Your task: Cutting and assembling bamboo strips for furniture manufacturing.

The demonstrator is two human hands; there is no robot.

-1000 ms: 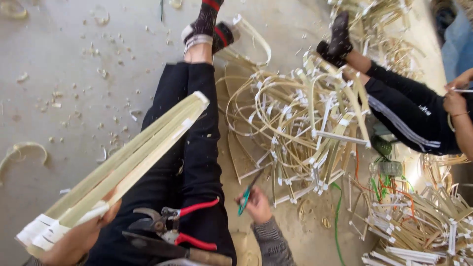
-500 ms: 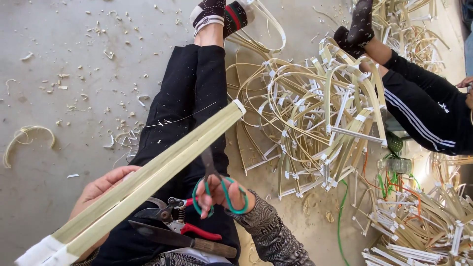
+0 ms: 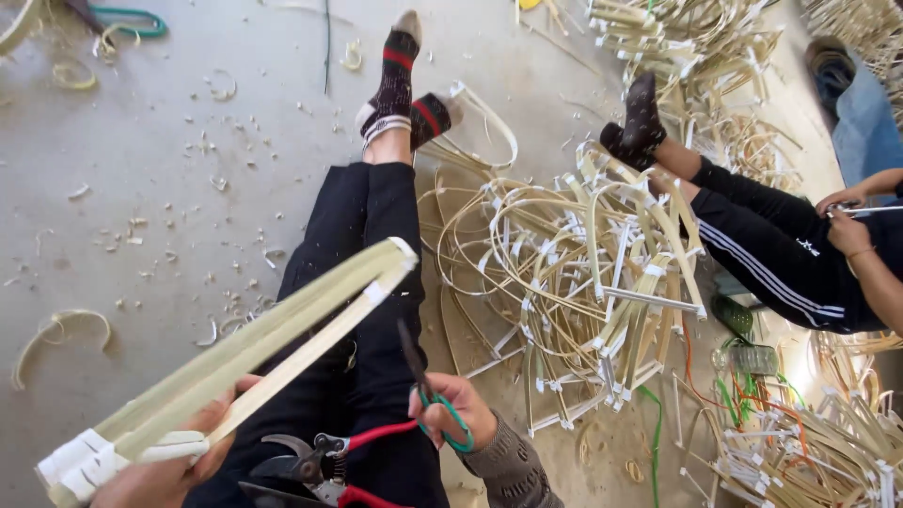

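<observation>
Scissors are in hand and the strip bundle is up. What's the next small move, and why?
Probably bring the green-handled scissors in the right hand up to the taped bundle of pale bamboo strips held by the left hand; the blades point toward it but sit apart.

Soft, even daylight with faint shadows, a bright glare patch at lower right, and wide-angle bending at the edges.

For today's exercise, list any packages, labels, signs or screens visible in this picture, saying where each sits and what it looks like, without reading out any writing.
No packages, signs or screens show here.
The nearest to a label: white tape bands wrapped round the near end of the pale bamboo strip bundle in the left hand.
Similar white tape tags dot the bent strips piled on the floor, right of the legs.
</observation>
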